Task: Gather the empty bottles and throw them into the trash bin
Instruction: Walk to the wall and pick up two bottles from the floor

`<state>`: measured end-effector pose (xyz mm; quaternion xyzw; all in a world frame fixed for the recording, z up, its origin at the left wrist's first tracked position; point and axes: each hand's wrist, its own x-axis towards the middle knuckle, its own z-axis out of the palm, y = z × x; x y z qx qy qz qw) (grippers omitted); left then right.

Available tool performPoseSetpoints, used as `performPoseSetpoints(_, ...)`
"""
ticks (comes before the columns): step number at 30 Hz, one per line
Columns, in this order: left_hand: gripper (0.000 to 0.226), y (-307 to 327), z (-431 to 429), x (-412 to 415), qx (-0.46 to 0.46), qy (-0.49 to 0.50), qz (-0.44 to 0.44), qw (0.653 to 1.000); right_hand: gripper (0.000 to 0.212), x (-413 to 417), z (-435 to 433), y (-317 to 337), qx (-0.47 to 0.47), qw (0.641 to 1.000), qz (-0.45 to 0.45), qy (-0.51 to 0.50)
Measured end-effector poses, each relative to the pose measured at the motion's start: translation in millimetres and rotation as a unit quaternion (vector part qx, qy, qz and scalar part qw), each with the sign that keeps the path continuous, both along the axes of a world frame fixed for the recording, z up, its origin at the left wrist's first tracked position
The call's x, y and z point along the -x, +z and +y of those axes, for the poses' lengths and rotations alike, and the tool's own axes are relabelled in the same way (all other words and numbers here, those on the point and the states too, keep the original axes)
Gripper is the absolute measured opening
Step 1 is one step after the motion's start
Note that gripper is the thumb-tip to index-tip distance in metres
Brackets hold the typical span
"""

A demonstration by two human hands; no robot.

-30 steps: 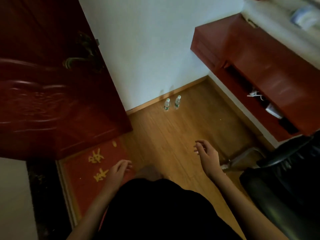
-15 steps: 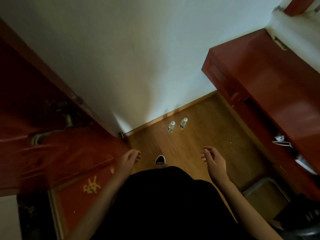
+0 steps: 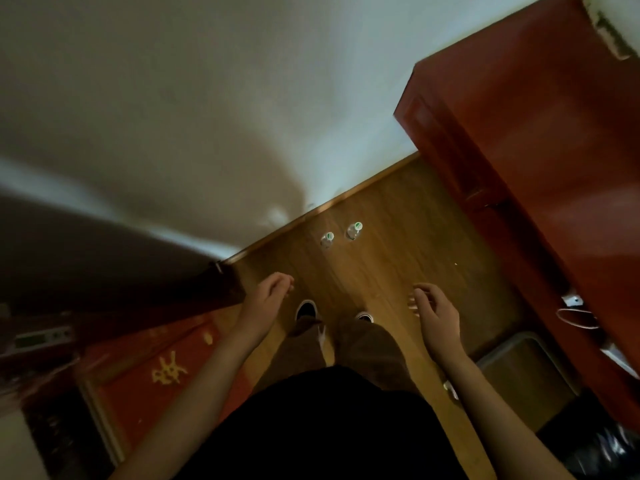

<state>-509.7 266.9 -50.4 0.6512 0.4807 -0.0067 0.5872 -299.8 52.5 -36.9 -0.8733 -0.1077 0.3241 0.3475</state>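
Two small clear plastic bottles with green caps stand upright on the wooden floor close to the wall's skirting, the left bottle (image 3: 327, 239) and the right bottle (image 3: 354, 231) side by side. My left hand (image 3: 268, 295) hangs in front of me with loosely curled fingers, holding nothing. My right hand (image 3: 434, 308) is also empty, fingers apart and slightly bent. Both hands are well short of the bottles, which lie ahead between them. A black bin liner (image 3: 599, 448) shows at the lower right corner; whether it is the trash bin I cannot tell.
A dark red open door (image 3: 114, 271) stands on the left above a red doormat (image 3: 162, 372). A red wooden desk (image 3: 540, 161) fills the right side, with a metal stool frame (image 3: 530, 368) under it. My shoes (image 3: 306, 309) stand on the wooden floor (image 3: 398, 251).
I have stepped forward toward the bottles, so they appear closer and the door has slid left. Both hands stay empty and have kept their loose pose.
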Motion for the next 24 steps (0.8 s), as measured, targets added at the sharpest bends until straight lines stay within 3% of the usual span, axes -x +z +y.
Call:
performPoseSetpoints(5, 0.028, -104.9, 2.3, -42.2, -0.006, 0.013, 0.040, 0.999, 0.018, -59.8, 37.1, -102.0, 0.001, 0.999, 0.009, 0.035)
performPoseSetpoints(10, 0.036, -277.5, 25.4, -97.2, -0.012, 0.023, 0.054, 0.998, 0.027, -113.3, 71.7, -266.2, -0.023, 0.999, 0.008, 0.049)
performPoseSetpoints(19, 0.107, -594.5, 48.6, -149.7, 0.004, 0.006, 0.075, 0.997, 0.092, -166.1, 115.8, -593.9, -0.028, 0.992, 0.079, 0.093)
performPoseSetpoints(24, 0.106, -687.0, 57.4, -178.4, -0.073, -0.009, 0.000, 0.997, 0.100, -179.3, 141.5, -702.6, -0.095, 0.987, 0.065, 0.113)
